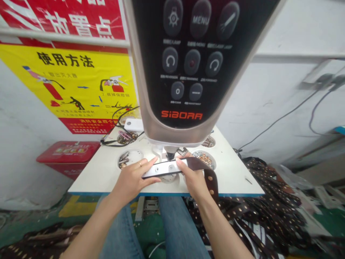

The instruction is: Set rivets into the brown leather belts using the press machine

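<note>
A dark brown strap with brass-coloured studs, apparently a belt (198, 163), stretches between my two hands just below the machine's press head (170, 154). Its white underside faces up and shows two small metal fasteners. My left hand (132, 178), with a ring on one finger, pinches the left end between thumb and fingers. Further right, my right hand (194, 178) grips the strap with the thumb on top. A metal buckle (184, 151) shows just beyond my right fingers. From there the studded length curls down over the table's front edge.
A SIBORA machine (180, 122) rises over the white table (94, 180). Round wells hold loose metal parts (206, 158), fasteners (124, 158) and pink items (125, 136). Black cables (115, 144) lie at the back left. Studded belts (258, 187) pile up at right; a red box (67, 154) stands left.
</note>
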A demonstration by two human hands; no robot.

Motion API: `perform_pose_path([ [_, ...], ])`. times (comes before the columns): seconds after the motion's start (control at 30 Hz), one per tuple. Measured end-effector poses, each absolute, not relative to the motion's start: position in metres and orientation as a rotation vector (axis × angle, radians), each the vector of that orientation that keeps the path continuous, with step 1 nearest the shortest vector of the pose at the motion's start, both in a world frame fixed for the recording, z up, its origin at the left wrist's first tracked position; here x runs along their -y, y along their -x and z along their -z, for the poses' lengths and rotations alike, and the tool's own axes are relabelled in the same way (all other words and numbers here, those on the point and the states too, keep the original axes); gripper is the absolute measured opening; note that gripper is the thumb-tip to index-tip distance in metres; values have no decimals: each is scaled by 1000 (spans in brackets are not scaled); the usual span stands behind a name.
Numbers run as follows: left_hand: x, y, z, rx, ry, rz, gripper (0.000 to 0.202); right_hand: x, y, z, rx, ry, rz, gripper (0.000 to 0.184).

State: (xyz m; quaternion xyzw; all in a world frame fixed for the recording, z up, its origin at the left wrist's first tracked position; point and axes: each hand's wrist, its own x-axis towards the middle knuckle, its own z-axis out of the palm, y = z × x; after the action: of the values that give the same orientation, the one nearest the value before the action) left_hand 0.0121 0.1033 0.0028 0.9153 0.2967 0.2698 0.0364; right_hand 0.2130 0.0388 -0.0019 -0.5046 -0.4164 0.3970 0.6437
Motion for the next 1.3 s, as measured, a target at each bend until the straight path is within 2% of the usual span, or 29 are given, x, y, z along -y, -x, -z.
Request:
perform_pose_path([
  [0.13,-82,-18,-9,-808,-2938,-904,59,-18,-212,-9,1046,1161,-1007,25],
  [0.23,-87,-18,-9,-859,-2909,-881,60,-18,-219,-9,1027,1252,-880,22],
  [0.43,-120,-18,-5,-1004,-2587,-658,56,-47,-230,6,994,1250,-966,27],
  [0.57,-126,-17,-2,-959,-2429,-568,55,-47,-231,10,1035,1277,-915,23],
  [0.77,-127,-18,2,-969,-2363,-585,59,-49,-228,13,983,1276,-933,21],
  [0.97,-98,-18,-18,-947,-2353,-730,62,-31,-213,1,912,1102,-925,25],
  [1.07,-82,-18,-24,-866,-2214,-735,54,-15,-213,-4,1018,1150,-989,22],
  [1.17,-81,-19,-23,-925,-1925,-743,44,-14,-222,-3,1030,1248,-852,16],
  [1.3,-97,-24,-20,-1026,-1670,-780,45,-31,-232,3,958,1209,-895,18],
])
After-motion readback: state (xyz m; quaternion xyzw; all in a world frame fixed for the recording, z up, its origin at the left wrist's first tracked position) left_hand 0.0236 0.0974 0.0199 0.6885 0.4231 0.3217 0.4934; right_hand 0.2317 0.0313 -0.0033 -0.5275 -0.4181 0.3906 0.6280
